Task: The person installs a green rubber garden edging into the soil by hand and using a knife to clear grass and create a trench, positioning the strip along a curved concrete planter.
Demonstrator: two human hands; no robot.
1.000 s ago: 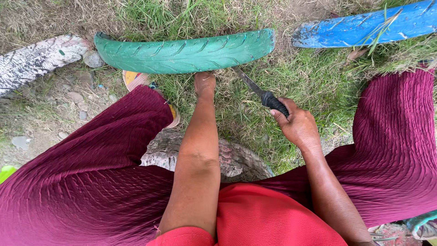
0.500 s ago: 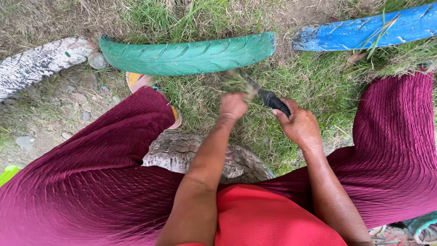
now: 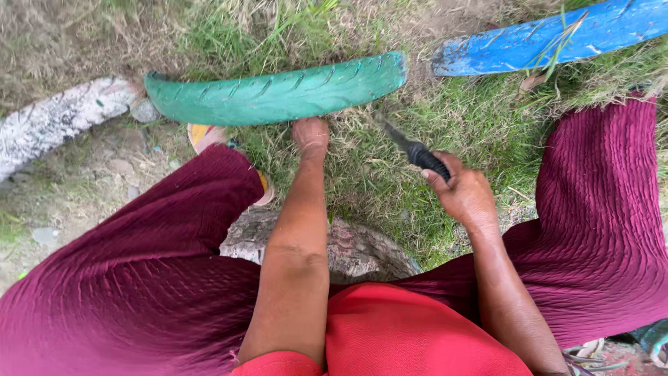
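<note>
The grass [image 3: 362, 174] at frame centre, just below the green-painted tyre [image 3: 278, 90], is gripped by the left hand [image 3: 311, 134], fingers closed down into the tuft; the right hand [image 3: 467, 195], right of centre, is fisted round the black handle of a knife [image 3: 416, 150] whose blade points up-left. In my judgement, good practice is to pull the tuft taut and cut low, edge clear of the fingers. Half a second ago the left hand was raised beside the knife; it now sits against the tyre.

matt painted rubber tyre [image 3: 278, 90], ribbed maroon cloth [image 3: 139, 278]
</note>
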